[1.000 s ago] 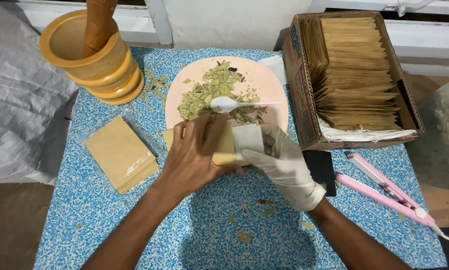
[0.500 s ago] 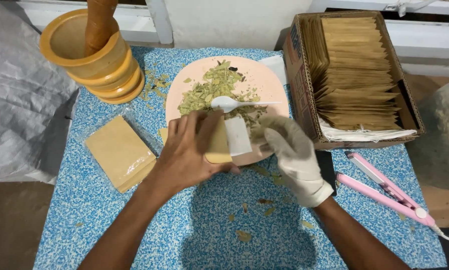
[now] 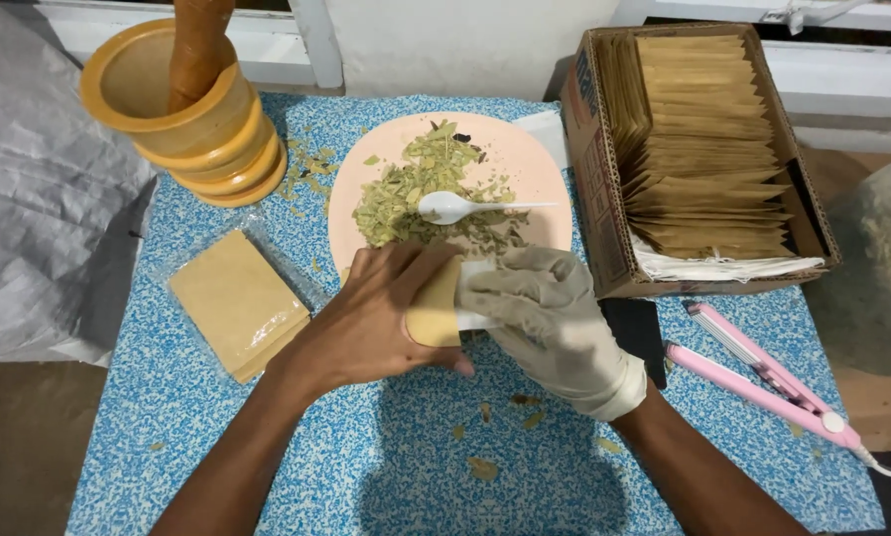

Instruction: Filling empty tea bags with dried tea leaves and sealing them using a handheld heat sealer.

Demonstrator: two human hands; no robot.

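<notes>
- Left hand (image 3: 381, 318), bare: palm down at the near edge of the pink plate (image 3: 535, 164), fingers spread flat and thumb tucked beneath, pinching a small tan pouch (image 3: 436, 310) against the table.
- Right hand (image 3: 545, 303), in a pale glove: fingers curled around the pouch's right end, where its white portion shows; the grip is closed, though the fingertips themselves are hidden under the glove's knuckles.
- The pouch lies between the two hands, touching both, just in front of the plate rim, over the blue speckled tablecloth (image 3: 217, 437).
- The plate carries a heap of dried green leaves (image 3: 416, 189); a white plastic spoon (image 3: 465, 206) rests on the heap, handle pointing right.
- Upper left: a yellow wooden mortar (image 3: 183, 129) with a brown pestle (image 3: 197, 45) standing in it; loose leaf crumbs lie beside its base.
- Left of the hands: a stack of tan pouches in clear wrap (image 3: 235, 303), lying flat.
- Right: an open cardboard box (image 3: 604, 199) packed with upright tan pouches.
- Near right: a pink handheld sealer (image 3: 763, 382), lying on the cloth, well apart from both hands.
- Scattered leaf fragments lie on the cloth near the forearms.
</notes>
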